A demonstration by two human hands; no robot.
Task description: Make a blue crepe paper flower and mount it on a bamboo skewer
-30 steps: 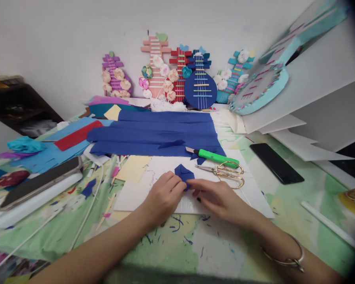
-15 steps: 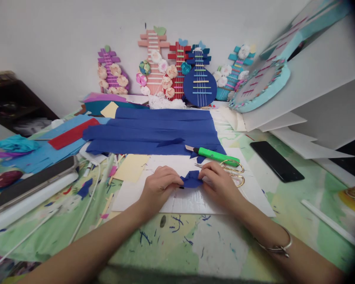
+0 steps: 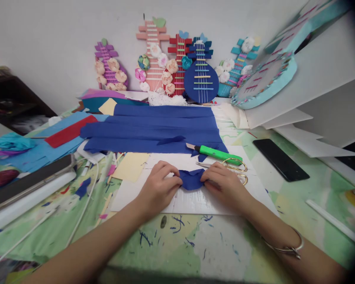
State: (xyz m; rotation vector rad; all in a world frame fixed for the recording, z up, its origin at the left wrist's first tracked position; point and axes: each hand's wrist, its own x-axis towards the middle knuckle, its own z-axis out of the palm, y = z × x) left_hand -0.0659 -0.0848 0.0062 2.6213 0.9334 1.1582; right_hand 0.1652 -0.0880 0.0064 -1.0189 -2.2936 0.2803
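Note:
Between my hands, above a white board [image 3: 154,197], is a small piece of dark blue crepe paper [image 3: 191,180] with a wavy upper edge. My left hand [image 3: 161,185] pinches its left end. At the right end, the fingers of my right hand [image 3: 223,183] are closed on it too. Just behind my right hand lie gold-handled scissors [image 3: 241,178], their blades partly hidden. A green craft knife [image 3: 215,153] with its blade out rests beyond them, across the edge of the large blue crepe paper sheets [image 3: 154,132].
Several paper-decorated lute shapes [image 3: 200,81] lean against the wall. On the right are a black phone [image 3: 281,159] and standing white boards [image 3: 307,75]. To the left, another phone [image 3: 32,181] lies on a white block beside a white cable [image 3: 91,197]. Blue scraps dot the green tablecloth [image 3: 130,248].
The blue paper piece has gone from crumpled to spread wider and smoother between my fingers. My hands have moved slightly apart, and the view has shifted a little.

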